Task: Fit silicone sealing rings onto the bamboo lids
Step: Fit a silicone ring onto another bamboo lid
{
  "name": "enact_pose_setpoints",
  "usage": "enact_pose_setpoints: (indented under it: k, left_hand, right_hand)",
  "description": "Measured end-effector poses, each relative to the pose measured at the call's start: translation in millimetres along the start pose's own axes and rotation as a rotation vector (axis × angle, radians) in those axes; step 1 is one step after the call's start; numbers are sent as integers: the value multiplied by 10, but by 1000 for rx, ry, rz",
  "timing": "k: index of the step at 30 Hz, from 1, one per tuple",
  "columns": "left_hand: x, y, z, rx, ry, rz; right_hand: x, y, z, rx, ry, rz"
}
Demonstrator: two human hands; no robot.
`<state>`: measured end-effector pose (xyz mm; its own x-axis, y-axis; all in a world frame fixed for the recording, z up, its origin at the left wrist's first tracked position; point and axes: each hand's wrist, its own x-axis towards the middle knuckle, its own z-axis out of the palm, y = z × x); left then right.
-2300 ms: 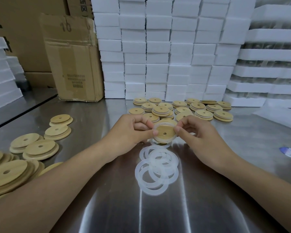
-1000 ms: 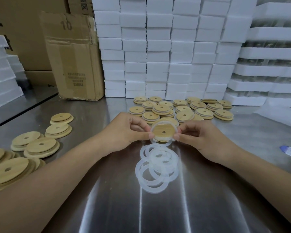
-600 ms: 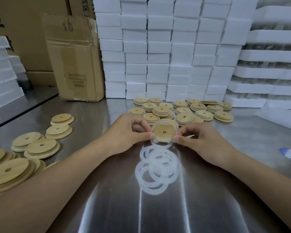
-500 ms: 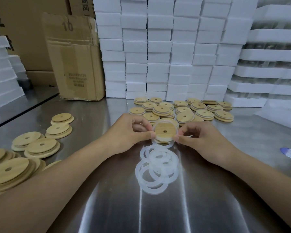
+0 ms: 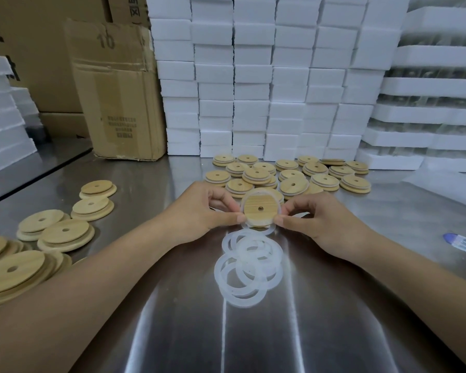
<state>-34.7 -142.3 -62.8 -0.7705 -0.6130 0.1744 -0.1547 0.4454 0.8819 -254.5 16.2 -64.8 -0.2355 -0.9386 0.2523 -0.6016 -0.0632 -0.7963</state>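
Observation:
A round bamboo lid with a small centre hole is held just above the steel table, its stepped underside facing me. A translucent silicone ring lies around its step. My left hand pinches the lid's left edge, and my right hand pinches the right edge and the ring. Below them, a loose pile of white silicone rings lies on the table. Several bamboo lids with rings are spread behind the hands. Bare bamboo lids are heaped at the left.
A wall of white foam blocks stands along the back, with foam trays stacked at the right. A cardboard box stands at the back left. A small blue and white label lies at the right on the steel table.
Both hands have kept their pinch on the lid, turning it slightly and tilting it more toward me. The ring now sits more evenly around the step.

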Motion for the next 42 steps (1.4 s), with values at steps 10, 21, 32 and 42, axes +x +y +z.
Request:
enact_pose_setpoints:
  k: [10,21,32,42]
  left_hand:
    - [-23,17,3,21,-6,-25]
    - [-28,99,91,-259,124,-80]
    - [-77,184,135,-419,166,-140]
    - [-104,213,250,-290,143,-101]
  right_hand:
    - [-12,-16,34,-4,-10,26]
    - [-48,-105,28,296,111,81]
    - [-85,-227,188,360,256,120]
    - [-100,-277,227,381,268,90]
